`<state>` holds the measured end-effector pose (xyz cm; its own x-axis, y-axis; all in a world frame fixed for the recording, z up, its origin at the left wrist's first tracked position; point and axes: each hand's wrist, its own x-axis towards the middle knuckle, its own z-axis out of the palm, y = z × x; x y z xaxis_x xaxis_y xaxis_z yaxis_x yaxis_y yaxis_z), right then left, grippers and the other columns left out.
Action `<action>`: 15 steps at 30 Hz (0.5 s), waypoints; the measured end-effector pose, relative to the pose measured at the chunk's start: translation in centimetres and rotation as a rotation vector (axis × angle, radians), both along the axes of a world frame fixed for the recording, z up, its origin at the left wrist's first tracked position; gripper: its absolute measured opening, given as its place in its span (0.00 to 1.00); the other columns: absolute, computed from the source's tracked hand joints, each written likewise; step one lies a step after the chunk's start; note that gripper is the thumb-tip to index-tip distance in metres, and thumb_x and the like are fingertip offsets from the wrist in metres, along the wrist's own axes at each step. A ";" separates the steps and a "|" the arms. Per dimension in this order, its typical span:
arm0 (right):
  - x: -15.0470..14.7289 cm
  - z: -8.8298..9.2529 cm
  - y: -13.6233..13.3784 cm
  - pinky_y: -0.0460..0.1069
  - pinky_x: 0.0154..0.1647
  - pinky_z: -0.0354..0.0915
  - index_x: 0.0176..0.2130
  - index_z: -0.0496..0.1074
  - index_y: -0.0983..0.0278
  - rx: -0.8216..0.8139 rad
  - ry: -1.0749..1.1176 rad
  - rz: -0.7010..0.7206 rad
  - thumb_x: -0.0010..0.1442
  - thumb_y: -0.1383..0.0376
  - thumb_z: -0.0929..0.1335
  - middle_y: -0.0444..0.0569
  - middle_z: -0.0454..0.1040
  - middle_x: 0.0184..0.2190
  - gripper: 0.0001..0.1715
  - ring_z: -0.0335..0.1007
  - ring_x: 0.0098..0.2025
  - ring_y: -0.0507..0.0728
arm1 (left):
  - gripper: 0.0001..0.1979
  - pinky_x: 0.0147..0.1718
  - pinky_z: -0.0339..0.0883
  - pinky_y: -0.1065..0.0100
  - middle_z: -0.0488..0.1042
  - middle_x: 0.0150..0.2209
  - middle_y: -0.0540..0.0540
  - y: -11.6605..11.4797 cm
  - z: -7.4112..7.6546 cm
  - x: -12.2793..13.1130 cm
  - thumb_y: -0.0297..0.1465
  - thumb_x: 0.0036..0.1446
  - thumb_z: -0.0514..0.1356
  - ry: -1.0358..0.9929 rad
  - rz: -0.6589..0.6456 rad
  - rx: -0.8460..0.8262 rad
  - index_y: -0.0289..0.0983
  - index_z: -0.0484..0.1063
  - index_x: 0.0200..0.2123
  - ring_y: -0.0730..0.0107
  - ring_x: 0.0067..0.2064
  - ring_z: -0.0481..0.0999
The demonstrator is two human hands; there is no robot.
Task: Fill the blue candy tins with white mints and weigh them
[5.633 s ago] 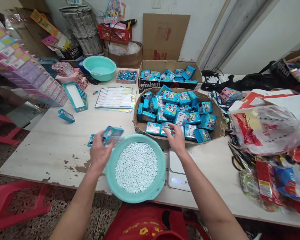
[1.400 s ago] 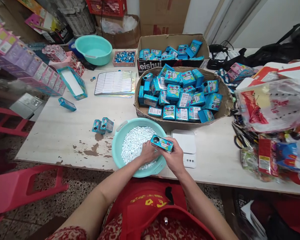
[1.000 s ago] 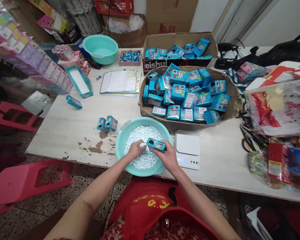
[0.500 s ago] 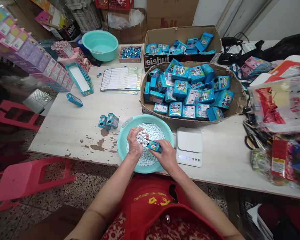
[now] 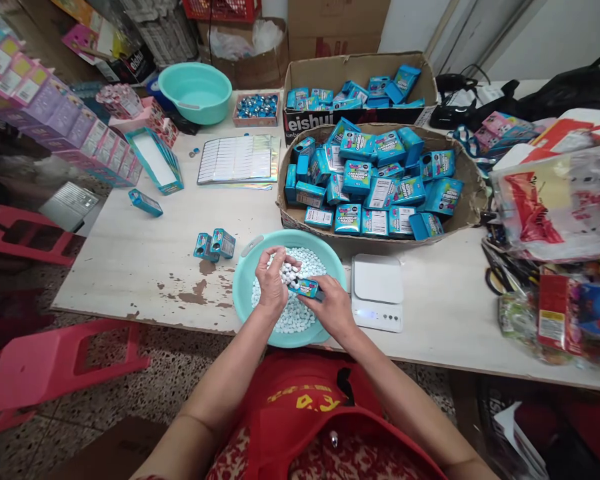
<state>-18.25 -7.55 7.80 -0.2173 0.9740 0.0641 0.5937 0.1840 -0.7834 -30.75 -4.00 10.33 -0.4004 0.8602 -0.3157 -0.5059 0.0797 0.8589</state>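
Note:
White candies [image 5: 289, 272] lie cupped in my left hand [image 5: 271, 280], whose fingers curl around them. My right hand [image 5: 333, 303] grips a small blue candy box [image 5: 308, 288], tilted with one end against the candies at my left palm. Both hands are over a turquoise basin [image 5: 242, 293] that holds a layer of the same white candies [image 5: 295, 317]. Just right of the basin sits a white kitchen scale [image 5: 377, 287] with a lit display. Two blue boxes [image 5: 223, 243] stand on the table to the left of the basin.
Behind the basin, a torn cardboard box [image 5: 467, 220] is heaped with blue candy boxes, with another carton [image 5: 360, 67] behind it. Sticker sheets [image 5: 237, 160] and an empty turquoise basin [image 5: 195, 90] are at back left. Scissors [image 5: 495, 277] and bagged packets [image 5: 560, 313] crowd the right.
The pile of candies in my left hand looks a little smaller, and its fingers have closed in more over the mouth of the box. The view has shifted slightly.

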 end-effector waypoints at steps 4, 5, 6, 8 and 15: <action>-0.1 0.5 0.2 0.55 0.44 0.67 0.42 0.72 0.59 0.003 0.014 -0.013 0.52 0.62 0.72 0.50 0.75 0.39 0.16 0.71 0.43 0.61 | 0.16 0.26 0.66 0.71 0.67 0.19 0.56 0.2 0.3 0.4 0.39 0.46 0.66 0.020 0.023 0.029 0.38 0.62 0.29 0.72 0.23 0.73; -0.2 0.7 0.2 0.55 0.44 0.66 0.43 0.72 0.59 0.007 0.017 -0.017 0.53 0.62 0.72 0.50 0.75 0.39 0.15 0.71 0.43 0.61 | 0.17 0.25 0.66 0.71 0.67 0.20 0.55 0.3 0.4 0.5 0.39 0.46 0.66 0.034 0.038 0.033 0.37 0.61 0.27 0.73 0.23 0.73; -0.3 0.8 0.3 0.55 0.44 0.66 0.43 0.72 0.59 0.014 0.020 -0.023 0.53 0.62 0.72 0.50 0.75 0.39 0.16 0.70 0.43 0.61 | 0.17 0.25 0.66 0.71 0.68 0.20 0.55 0.4 0.4 0.5 0.39 0.46 0.66 0.048 0.052 0.032 0.37 0.61 0.25 0.74 0.22 0.72; -0.4 1.1 0.3 0.55 0.44 0.66 0.43 0.72 0.59 0.025 0.024 -0.035 0.53 0.63 0.72 0.50 0.75 0.39 0.16 0.70 0.43 0.61 | 0.17 0.24 0.66 0.71 0.68 0.22 0.53 0.6 0.5 0.6 0.40 0.47 0.66 0.072 0.078 0.026 0.36 0.62 0.23 0.75 0.23 0.71; 0.0 1.4 0.4 0.55 0.44 0.66 0.43 0.72 0.60 0.009 0.033 -0.037 0.53 0.63 0.72 0.51 0.75 0.40 0.15 0.70 0.43 0.62 | 0.17 0.20 0.64 0.72 0.67 0.23 0.53 0.7 0.3 0.7 0.41 0.47 0.66 0.049 0.086 0.023 0.36 0.64 0.24 0.77 0.22 0.69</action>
<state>-18.23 -7.13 9.17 -0.1783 0.9808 0.0793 0.5745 0.1692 -0.8009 -30.05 -3.28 10.63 -0.4879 0.8287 -0.2741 -0.4670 0.0175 0.8841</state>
